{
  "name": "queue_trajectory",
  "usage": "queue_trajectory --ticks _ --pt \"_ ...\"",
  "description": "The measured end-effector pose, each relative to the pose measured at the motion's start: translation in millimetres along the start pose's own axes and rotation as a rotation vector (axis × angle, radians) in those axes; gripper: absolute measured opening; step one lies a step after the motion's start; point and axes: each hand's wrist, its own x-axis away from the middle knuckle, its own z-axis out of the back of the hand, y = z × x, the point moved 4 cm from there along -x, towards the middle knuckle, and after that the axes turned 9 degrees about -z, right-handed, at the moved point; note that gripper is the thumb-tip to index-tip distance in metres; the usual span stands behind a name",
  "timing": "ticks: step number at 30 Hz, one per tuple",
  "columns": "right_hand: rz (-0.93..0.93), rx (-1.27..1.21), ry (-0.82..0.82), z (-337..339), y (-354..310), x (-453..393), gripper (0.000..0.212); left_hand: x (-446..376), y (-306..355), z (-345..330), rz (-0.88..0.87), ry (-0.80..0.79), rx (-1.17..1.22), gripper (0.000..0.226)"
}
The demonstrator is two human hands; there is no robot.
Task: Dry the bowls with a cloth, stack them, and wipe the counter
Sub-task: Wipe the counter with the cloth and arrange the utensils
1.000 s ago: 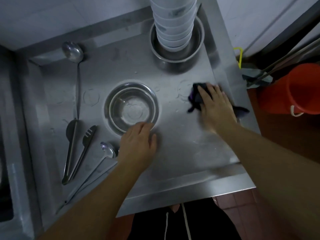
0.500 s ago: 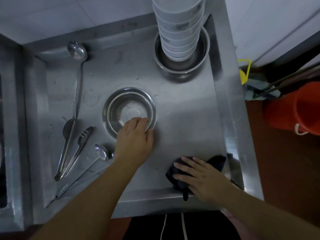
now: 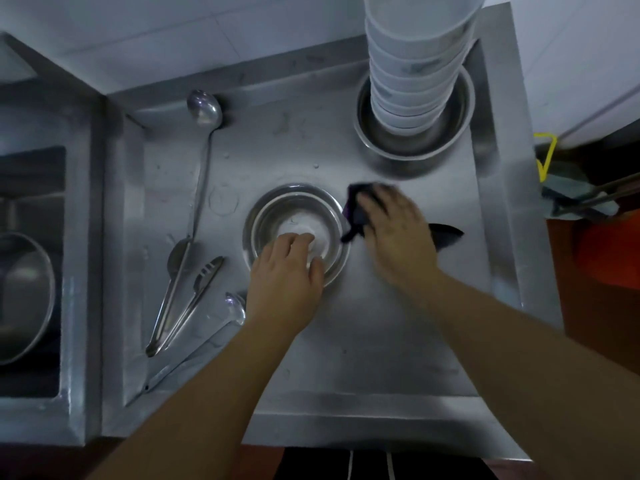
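The left hand (image 3: 285, 271) grips the steel bowl's (image 3: 298, 202) near rim, apparently steadying it, while the flat right hand (image 3: 394, 230) presses the dark cloth (image 3: 355, 211) onto the counter (image 3: 381, 341) just beside it, wiping.

Steel bowl (image 3: 298, 216) mid-counter (image 3: 381, 341); cloth (image 3: 356, 209) just right of it; stacked bowls (image 3: 412, 64) in basin (image 3: 453, 129) behind; tongs (image 3: 180, 303), ladle (image 3: 204, 140) left.

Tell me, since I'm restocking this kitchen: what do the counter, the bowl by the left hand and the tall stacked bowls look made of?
Counter: brushed stainless steel, judging by its dull grey sheen and folded edges. Bowl by the left hand: polished metal, likely steel, with bright mirror-like rings. Stacked bowls: smooth, opaque white with faint markings, probably ceramic or melamine; the look leaves that open.
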Motion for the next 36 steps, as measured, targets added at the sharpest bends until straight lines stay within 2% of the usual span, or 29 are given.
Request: queue_trajectory --ticks 2,5,11,16,20,22,24,27,30,32,36 --pt "0.218 0.079 -0.115 -11.0 -5.9 14.6 0.057 -6.9 -9.4 1.4 0.013 0.012 0.005 0.038" --pt "0.270 0.134 -0.137 -13.1 -4.4 5.3 0.055 -18.2 -22.6 1.4 0.027 -0.003 0.025 0.040" --pt "0.006 0.079 0.032 -18.0 -54.0 -72.2 0.057 -44.2 -51.4 10.0 0.031 0.008 0.075 0.039" --pt "-0.088 0.038 0.020 -28.0 -97.5 -148.4 0.058 -61.1 -77.3 25.7 0.010 0.017 0.109 0.039" --pt "-0.262 -0.034 0.137 -32.7 -116.9 -202.7 0.059 -70.8 -106.9 38.3 0.004 0.026 0.120 0.040" --pt "-0.278 -0.034 0.184 -38.5 -125.7 -205.3 0.058 -74.2 -122.8 42.5 0.015 0.045 0.134 0.040" --pt "-0.096 0.001 0.161 -48.9 -142.6 -192.7 0.057 -78.0 -135.5 42.7 0.031 0.053 0.128 0.041" --pt "0.352 0.076 -0.023 -72.6 -163.8 -151.7 0.055 -87.1 -145.5 41.7 0.050 0.049 0.103 0.042" --pt "0.558 0.171 -0.139 -68.7 -149.9 -146.7 0.055 -96.4 -155.5 47.1 0.050 0.049 0.058 0.045" --pt "0.428 0.145 -0.072 -56.5 -135.9 -165.5 0.057 -102.1 -165.8 51.8 0.037 0.043 0.027 0.049" --pt "-0.305 -0.050 0.244 -36.2 -126.5 -205.7 0.060 -107.5 -186.6 58.6 0.064 0.052 0.019 0.051"
